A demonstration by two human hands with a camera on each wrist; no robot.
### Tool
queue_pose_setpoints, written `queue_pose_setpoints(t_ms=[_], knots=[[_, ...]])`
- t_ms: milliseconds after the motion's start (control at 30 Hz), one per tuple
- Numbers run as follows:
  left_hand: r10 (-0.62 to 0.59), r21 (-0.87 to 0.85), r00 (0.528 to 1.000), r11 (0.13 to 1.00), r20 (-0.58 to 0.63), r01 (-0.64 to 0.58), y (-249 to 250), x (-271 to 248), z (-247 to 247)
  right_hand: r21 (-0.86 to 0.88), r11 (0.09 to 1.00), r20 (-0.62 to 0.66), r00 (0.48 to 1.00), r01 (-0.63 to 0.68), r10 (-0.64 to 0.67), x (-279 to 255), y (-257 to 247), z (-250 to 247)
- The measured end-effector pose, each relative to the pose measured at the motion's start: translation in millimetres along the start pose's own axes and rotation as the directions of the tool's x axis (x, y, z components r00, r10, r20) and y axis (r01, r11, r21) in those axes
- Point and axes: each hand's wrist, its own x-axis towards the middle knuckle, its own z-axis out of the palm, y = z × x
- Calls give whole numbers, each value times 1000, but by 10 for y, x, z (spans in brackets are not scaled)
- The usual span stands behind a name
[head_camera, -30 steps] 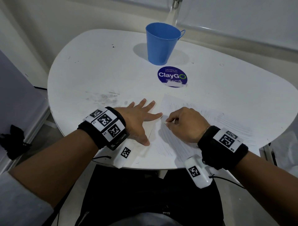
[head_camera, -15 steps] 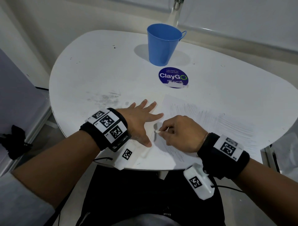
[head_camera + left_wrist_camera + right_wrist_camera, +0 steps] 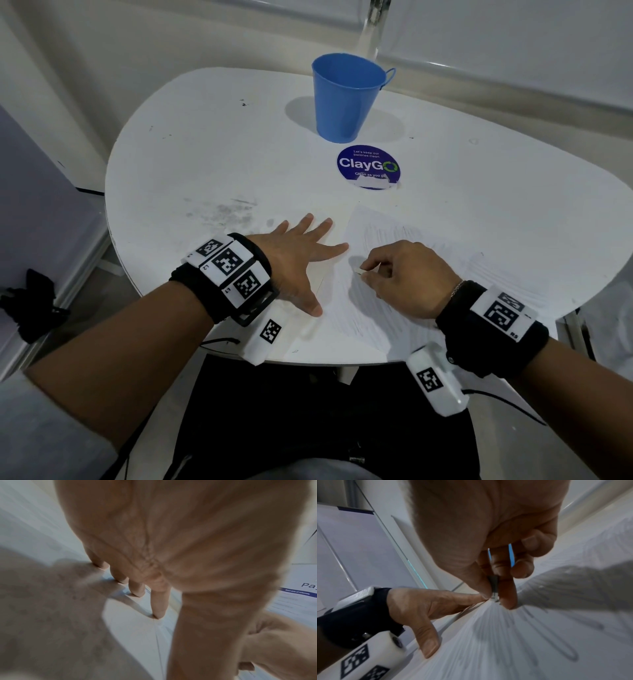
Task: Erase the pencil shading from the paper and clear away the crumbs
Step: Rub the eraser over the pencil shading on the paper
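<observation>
Thin paper [image 3: 394, 318], easily creased, is pinned flat by the spread left hand [image 3: 298, 260]; an eraser [image 3: 359, 271] is pinched by the right hand [image 3: 407, 277].

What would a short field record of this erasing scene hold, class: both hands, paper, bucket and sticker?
left hand: flat, fingers spread, pressing the paper's left edge
right hand: pinches a small white eraser against the sheet
paper: pencil shading still visible
blue bucket: upright, far side of the white table
ClayGo sticker: between bucket and paper
</observation>
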Motion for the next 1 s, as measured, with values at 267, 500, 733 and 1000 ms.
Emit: queue_pose_setpoints(t_ms=[267,500,733,1000], knots=[[-7,-10,1000,1000,11,7,18,-2,-21,-20,992,77,989,128,-126,49,-75,9],[-19,5,1000,1000,6,19,48,-23,-29,-90,980,93,981,180,-171,-30,-156,37],[-13,3,1000,1000,14,13,47,-10,-29,-129,982,24,991,137,-135,51,-133,10],[-23,2,1000,1000,12,23,70,-27,-41,-98,995,-45,998,35,-40,142,-70,-58]])
